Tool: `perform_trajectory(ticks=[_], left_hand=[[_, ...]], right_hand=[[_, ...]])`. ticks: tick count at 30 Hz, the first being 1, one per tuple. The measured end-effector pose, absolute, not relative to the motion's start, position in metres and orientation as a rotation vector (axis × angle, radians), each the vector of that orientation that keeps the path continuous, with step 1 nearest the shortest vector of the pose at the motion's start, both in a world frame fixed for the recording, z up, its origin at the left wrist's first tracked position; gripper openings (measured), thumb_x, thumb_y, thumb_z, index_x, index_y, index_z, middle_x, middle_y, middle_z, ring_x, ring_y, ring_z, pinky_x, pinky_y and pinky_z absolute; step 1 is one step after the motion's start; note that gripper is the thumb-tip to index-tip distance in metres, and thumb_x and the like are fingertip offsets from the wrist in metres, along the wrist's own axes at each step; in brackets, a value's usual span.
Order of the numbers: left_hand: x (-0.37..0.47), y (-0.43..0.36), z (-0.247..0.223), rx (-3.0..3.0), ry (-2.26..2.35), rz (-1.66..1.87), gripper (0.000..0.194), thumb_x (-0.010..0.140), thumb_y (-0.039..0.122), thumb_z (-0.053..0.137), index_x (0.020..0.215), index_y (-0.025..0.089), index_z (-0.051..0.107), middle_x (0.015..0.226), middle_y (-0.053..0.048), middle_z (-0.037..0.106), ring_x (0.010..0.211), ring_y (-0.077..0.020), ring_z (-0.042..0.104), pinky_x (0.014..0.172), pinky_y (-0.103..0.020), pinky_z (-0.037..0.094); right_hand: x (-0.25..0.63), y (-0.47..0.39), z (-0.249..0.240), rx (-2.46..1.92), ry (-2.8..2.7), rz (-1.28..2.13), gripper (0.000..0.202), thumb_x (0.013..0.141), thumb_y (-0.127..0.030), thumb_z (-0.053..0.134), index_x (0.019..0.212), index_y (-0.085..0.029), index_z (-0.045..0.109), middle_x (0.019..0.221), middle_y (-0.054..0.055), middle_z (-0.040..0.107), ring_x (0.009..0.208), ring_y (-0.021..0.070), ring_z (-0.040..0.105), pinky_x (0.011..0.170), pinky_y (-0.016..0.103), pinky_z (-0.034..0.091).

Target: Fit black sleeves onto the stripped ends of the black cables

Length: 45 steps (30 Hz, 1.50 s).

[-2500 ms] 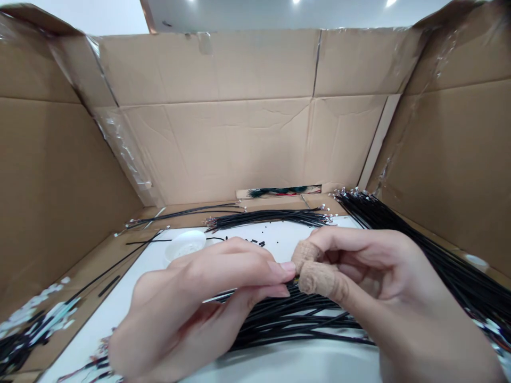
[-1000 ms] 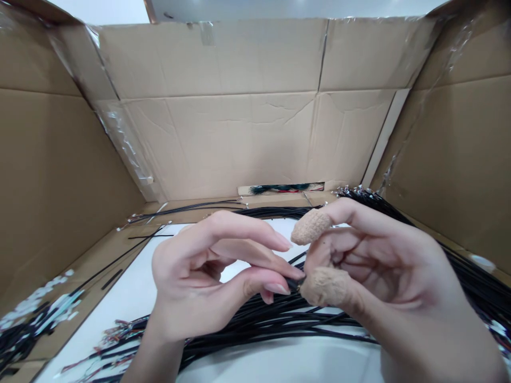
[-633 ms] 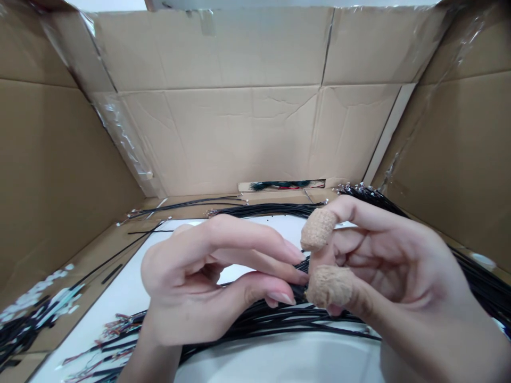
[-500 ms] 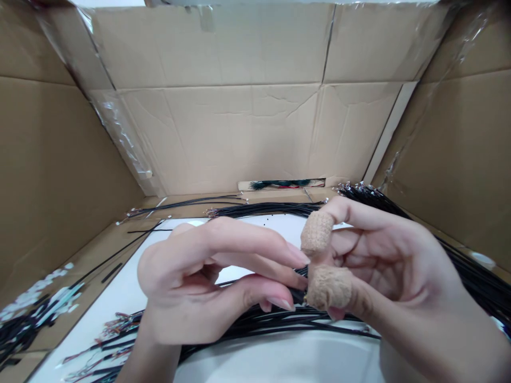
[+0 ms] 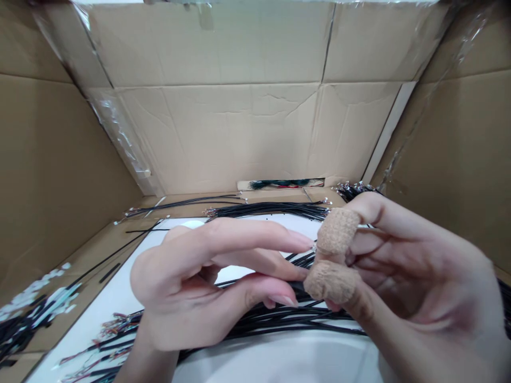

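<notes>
In the middle of the view my left hand (image 5: 211, 282) is closed in a pinch, thumb and fingers on a black cable (image 5: 297, 290). My right hand (image 5: 391, 271) meets it from the right, its thumb and forefinger wrapped in tan bandage tape and pressed together. What lies between these taped fingertips is hidden. A tiny whitish piece (image 5: 314, 247), perhaps a connector, shows between my left forefinger's tip and the right taped forefinger. Beneath both hands lies a bundle of black cables (image 5: 271, 322) with thin coloured wire ends (image 5: 115, 324) at the left.
Cardboard walls (image 5: 239, 133) enclose a white work surface (image 5: 279, 356). Along the back lie a cable bundle (image 5: 267, 209) and a few separate cables (image 5: 187, 201). More cables with white connectors (image 5: 43, 298) are at the left, and another bundle (image 5: 353, 190) stands back right.
My right hand has shifted slightly right and its taped forefinger has moved away from my left forefinger. The small whitish piece now shows there. My left hand has barely moved.
</notes>
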State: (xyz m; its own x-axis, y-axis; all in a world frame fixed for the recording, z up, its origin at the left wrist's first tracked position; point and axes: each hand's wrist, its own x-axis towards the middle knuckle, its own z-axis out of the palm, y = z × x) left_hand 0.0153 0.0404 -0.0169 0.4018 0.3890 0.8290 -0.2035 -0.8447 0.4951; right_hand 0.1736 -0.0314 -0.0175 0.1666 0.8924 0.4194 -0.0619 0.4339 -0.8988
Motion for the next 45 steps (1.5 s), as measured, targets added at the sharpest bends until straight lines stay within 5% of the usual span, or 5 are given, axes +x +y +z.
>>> perform_trajectory(ticks=[15, 18, 27, 38, 45], left_hand=[[0.014, 0.024, -0.015, 2.246, 0.476, 1.661, 0.042, 0.077, 0.005, 0.075, 0.115, 0.023, 0.067, 0.088, 0.01, 0.079, 0.069, -0.0104, 0.075, 0.076, -0.013, 0.062], [0.019, 0.02, -0.014, 2.199, 0.484, 1.673, 0.042, 0.074, 0.009, 0.08, 0.111, 0.025, 0.069, 0.089, 0.01, 0.079, 0.071, -0.0114, 0.074, 0.075, -0.015, 0.063], [0.033, 0.016, -0.016, 1.878, 0.455, 1.661, 0.029, 0.073, 0.003, 0.079, 0.093, 0.022, 0.07, 0.084, 0.005, 0.074, 0.074, -0.0065, 0.072, 0.071, -0.008, 0.061], [0.03, 0.031, -0.015, 1.669, 0.358, 1.686, 0.03, 0.072, -0.002, 0.078, 0.085, 0.02, 0.064, 0.076, 0.004, 0.076, 0.066, -0.0094, 0.072, 0.062, -0.014, 0.062], [0.007, 0.048, -0.01, 1.845, 0.326, 1.733, 0.034, 0.068, -0.004, 0.08, 0.087, 0.021, 0.069, 0.077, 0.005, 0.077, 0.07, -0.0086, 0.074, 0.068, -0.011, 0.061]], right_hand=[[0.178, -0.03, -0.018, -1.048, -1.386, 0.582, 0.006, 0.093, -0.036, 0.064, 0.097, -0.033, 0.061, 0.07, -0.002, 0.066, 0.057, 0.0137, 0.063, 0.04, 0.024, 0.041], [0.175, -0.028, -0.019, -1.029, -1.415, 0.581, 0.004, 0.096, -0.034, 0.057, 0.097, -0.03, 0.056, 0.053, -0.005, 0.06, 0.048, 0.0139, 0.058, 0.046, 0.028, 0.044], [0.157, -0.031, -0.022, -1.093, -1.316, 0.291, 0.017, 0.097, -0.021, 0.058, 0.105, -0.032, 0.049, 0.068, -0.007, 0.073, 0.061, 0.016, 0.071, 0.059, 0.03, 0.054], [0.202, -0.006, -0.014, -0.822, -1.568, 1.15, 0.025, 0.099, -0.048, 0.052, 0.112, -0.027, 0.048, 0.084, -0.001, 0.069, 0.071, 0.0108, 0.062, 0.063, 0.022, 0.052], [0.223, 0.007, -0.01, -0.858, -1.742, 1.149, 0.013, 0.091, -0.024, 0.063, 0.08, -0.017, 0.061, 0.068, -0.003, 0.061, 0.058, 0.0046, 0.056, 0.054, 0.012, 0.048]])
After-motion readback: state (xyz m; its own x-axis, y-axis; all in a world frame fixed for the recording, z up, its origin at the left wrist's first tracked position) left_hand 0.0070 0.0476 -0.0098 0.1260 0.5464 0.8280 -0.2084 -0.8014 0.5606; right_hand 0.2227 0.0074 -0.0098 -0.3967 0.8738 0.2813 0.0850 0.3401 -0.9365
